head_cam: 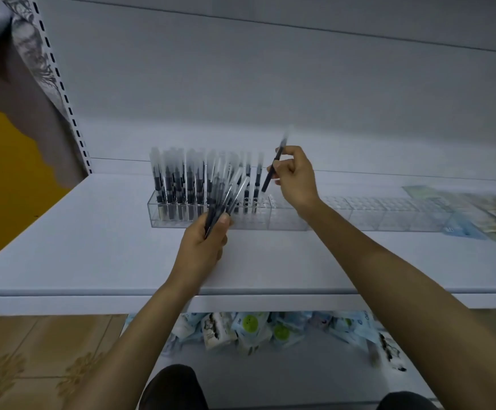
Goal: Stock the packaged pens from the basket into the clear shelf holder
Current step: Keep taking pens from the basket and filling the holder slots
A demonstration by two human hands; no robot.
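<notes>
A clear shelf holder (pixel 282 217) stands on the white shelf (pixel 93 247). Its left part is filled with several upright packaged black pens (pixel 178 184). My left hand (pixel 202 241) grips a fanned bunch of packaged pens (pixel 226 199) just in front of the holder. My right hand (pixel 295 176) pinches a single packaged pen (pixel 272 170), tilted, its lower end hanging just above the holder right of the standing pens. The basket is not in view.
More clear holder sections (pixel 388 211) stretch right along the shelf, then flat packets (pixel 477 220) at the far right. Several small packaged goods (pixel 255 329) lie on the lower shelf. A slotted upright (pixel 63 93) bounds the shelf at left.
</notes>
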